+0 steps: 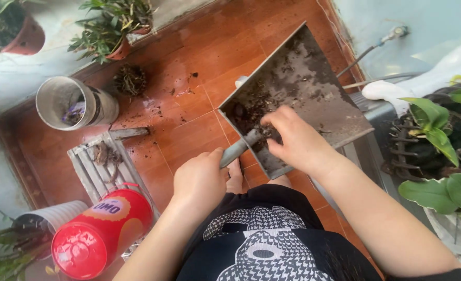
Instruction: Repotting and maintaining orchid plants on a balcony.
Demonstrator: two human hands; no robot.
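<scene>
Grey metal tray speckled with dark soil; beside it a reddish-brown tiled floor, red canister, and black-and-white patterned shirt.

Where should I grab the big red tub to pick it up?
Grip the red tub around its round body, coming from above. It lies on its side with the lid end facing the camera, and I can't see a handle, so the curved middle looks easiest to wrap fingers around.

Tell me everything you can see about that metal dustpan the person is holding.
The flat grey metal dustpan is a wide square tray with low raised edges and a grey tubular handle. Its scuffed surface carries scattered dark soil, thickest near the handle. It is held tilted above the red-brown tiled floor. The left hand grips the handle; the right hand presses its fingers into the soil.
</scene>
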